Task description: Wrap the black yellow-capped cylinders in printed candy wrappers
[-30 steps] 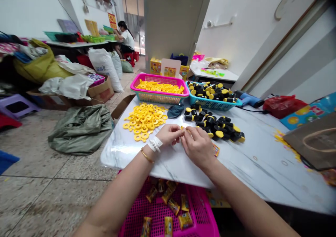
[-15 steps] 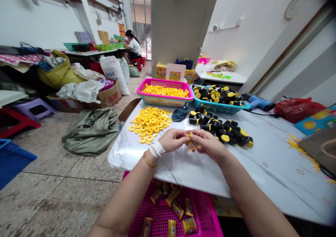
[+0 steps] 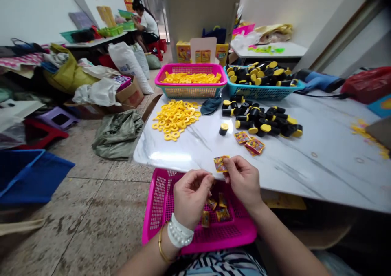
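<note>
My right hand [image 3: 244, 180] pinches a small square printed packet [image 3: 220, 164] at the table's front edge. To its left, over the pink basket [image 3: 148, 223], my left hand [image 3: 192, 192] has thumb and fingertips together; what they hold, if anything, is too small to name. Small wrapped pieces [image 3: 222, 215] lie in that basket. Several more printed packets [image 3: 255, 145] rest on the white table [image 3: 183, 160]. One black cylinder with a yellow cap [image 3: 224, 129] stands upright near them. Behind are a heap of yellow rings [image 3: 175, 119] and a pile of black cylinders [image 3: 269, 121].
A pink-rimmed basket of yellow pieces [image 3: 191, 91] and a blue basket of black cylinders [image 3: 262, 90] stand at the table's back. A dark cloth [image 3: 210, 105] lies before them. At the far left a person [image 3: 148, 23] sits at another table. A blue bin [image 3: 58, 168] is on the left.
The view has tilted down. My hands have come apart and nearer, my left hand now over the pink basket. The packet is now in my right hand alone. Loose packets and the upright cylinder are now visible.
</note>
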The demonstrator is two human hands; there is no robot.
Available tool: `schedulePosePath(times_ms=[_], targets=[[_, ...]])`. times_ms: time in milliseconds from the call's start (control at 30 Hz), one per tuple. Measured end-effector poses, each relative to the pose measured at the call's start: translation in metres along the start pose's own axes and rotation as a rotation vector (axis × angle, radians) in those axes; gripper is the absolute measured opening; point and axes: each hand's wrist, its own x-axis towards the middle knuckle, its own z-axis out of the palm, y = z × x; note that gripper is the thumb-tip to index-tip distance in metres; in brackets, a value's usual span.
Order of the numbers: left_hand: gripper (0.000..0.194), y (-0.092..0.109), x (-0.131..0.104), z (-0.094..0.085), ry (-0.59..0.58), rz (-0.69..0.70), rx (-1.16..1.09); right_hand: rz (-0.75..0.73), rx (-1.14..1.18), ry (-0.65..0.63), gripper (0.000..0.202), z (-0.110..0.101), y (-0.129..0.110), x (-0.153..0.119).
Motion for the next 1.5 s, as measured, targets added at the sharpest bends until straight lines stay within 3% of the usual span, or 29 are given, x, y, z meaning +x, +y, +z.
schedulePosePath(times_ms=[133, 400, 600, 733, 833, 933, 1000, 1067, 1133, 1200, 1400, 1500], targets=[[0.024, -0.004, -0.004, -0.001, 0.082, -0.006, -0.061, -0.099, -0.028, 0.002, 0.034, 0.007, 0.002, -0.015], [0.025, -0.013, -0.004, -0.008, 0.076, -0.061, -0.163, -0.426, -0.267, -0.05, 0.02, 0.011, 0.0, -0.021], [0.035, -0.017, -0.003, -0.011, 0.033, -0.283, -0.507, -0.51, -0.275, -0.163, 0.013, 0.019, 0.001, -0.025], [0.034, -0.02, 0.0, -0.017, 0.07, -0.258, -0.475, -0.531, -0.365, -0.23, 0.019, 0.022, -0.003, -0.02], [0.036, -0.024, 0.006, -0.025, 0.103, -0.22, -0.362, -0.652, -0.529, -0.253, 0.023, 0.013, -0.019, 0.009], [0.042, -0.023, 0.012, -0.03, 0.117, -0.245, -0.342, -0.816, -0.879, -0.071, 0.03, -0.004, -0.037, 0.064], [0.042, -0.018, 0.017, -0.033, 0.08, -0.305, -0.393, -0.788, -1.109, -0.108, 0.038, -0.014, -0.043, 0.103], [0.04, -0.013, 0.021, -0.034, 0.028, -0.364, -0.481, -0.68, -1.221, -0.208, 0.031, -0.022, -0.044, 0.129], [0.038, -0.007, 0.026, -0.035, -0.016, -0.402, -0.578, -0.611, -1.159, -0.242, 0.024, -0.026, -0.043, 0.135], [0.034, -0.003, 0.03, -0.036, -0.039, -0.417, -0.672, -0.557, -0.93, -0.239, 0.016, -0.028, -0.041, 0.121], [0.022, -0.003, 0.036, -0.031, -0.168, -0.479, -0.9, -0.133, 0.166, -0.464, 0.034, -0.022, -0.026, 0.047], [0.024, -0.003, 0.033, -0.025, -0.213, -0.478, -0.924, -0.02, 0.274, -0.455, 0.031, -0.013, -0.015, 0.032]])
